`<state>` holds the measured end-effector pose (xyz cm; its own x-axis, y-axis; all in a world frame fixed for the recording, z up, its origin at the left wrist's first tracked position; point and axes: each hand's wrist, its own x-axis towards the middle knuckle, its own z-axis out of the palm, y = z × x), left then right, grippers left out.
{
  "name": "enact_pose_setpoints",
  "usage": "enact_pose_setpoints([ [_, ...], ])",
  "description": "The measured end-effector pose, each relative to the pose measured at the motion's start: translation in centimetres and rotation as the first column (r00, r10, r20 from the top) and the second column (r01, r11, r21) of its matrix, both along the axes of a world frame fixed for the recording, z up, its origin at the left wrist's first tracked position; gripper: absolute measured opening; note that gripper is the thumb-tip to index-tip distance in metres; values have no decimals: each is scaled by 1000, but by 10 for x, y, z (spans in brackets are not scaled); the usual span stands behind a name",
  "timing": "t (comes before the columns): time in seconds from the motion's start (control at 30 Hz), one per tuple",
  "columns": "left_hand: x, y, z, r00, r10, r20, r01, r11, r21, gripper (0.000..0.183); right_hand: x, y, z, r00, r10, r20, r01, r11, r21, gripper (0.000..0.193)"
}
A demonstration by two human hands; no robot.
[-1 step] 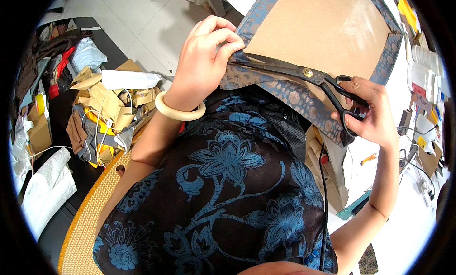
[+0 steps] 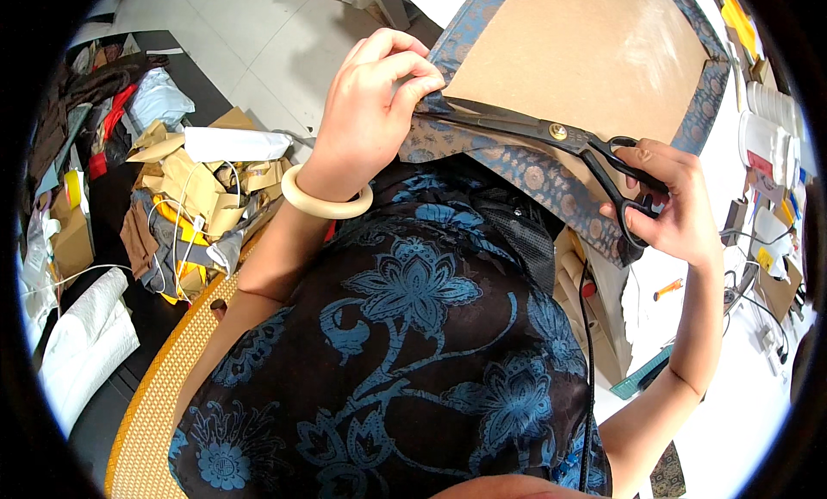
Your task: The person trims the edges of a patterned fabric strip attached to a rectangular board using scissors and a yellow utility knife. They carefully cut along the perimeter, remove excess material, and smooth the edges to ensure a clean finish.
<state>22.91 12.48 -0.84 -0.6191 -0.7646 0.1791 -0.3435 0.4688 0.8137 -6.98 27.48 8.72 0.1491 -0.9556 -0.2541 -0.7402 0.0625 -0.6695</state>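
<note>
Evidently, in the head view, the work is partway along. The brown board point(image 2: 577, 59) lies over the white desk point(image 2: 680, 327), blue patterned fabric point(image 2: 538, 173) bordering it. Along its left and right sides the fabric is already turned over onto the face, and a fold shows at the upper right corner. The near side looks unfinished: there a loose flap hangs past the board toward the person's lap, partly showing its plain brownish back, and it does not look cut through along its length. I judge that this near strip, with the corner at its left end, is what is left; the far edge runs out of the picture.

The left hand point(image 2: 372, 102) is closed in a pinch, thumb against fingers, on a dark bit of the fabric at the near left corner, just beside the scissor tips. The right hand point(image 2: 680, 208) grips the black scissors point(image 2: 558, 134) by the handles, thumb at the lower loop and fingers at the upper one. The loops stand apart, while the blades lie at a narrow angle along the board's near edge, pointing toward the left hand. How much fabric sits between the blades, I cannot tell.
</note>
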Motion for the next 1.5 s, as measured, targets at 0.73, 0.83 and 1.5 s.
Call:
enact_pose_setpoints([
  [0.73, 2, -6, -1, 998, -35, 58, 37, 999, -23, 8, -10, -12, -10, 996, 27, 89, -37, 992, 122, 50],
  [0.83, 2, -5, -1, 997, -34, 63, 36, 999, -32, 8, -12, -13, -11, 996, 28, 88, -42, 986, 162, 49],
  [1.5, 2, -6, -2, 997, -43, 63, 45, 998, -39, 8, -5, -11, -11, 987, -10, 161, -18, 985, 170, 37],
])
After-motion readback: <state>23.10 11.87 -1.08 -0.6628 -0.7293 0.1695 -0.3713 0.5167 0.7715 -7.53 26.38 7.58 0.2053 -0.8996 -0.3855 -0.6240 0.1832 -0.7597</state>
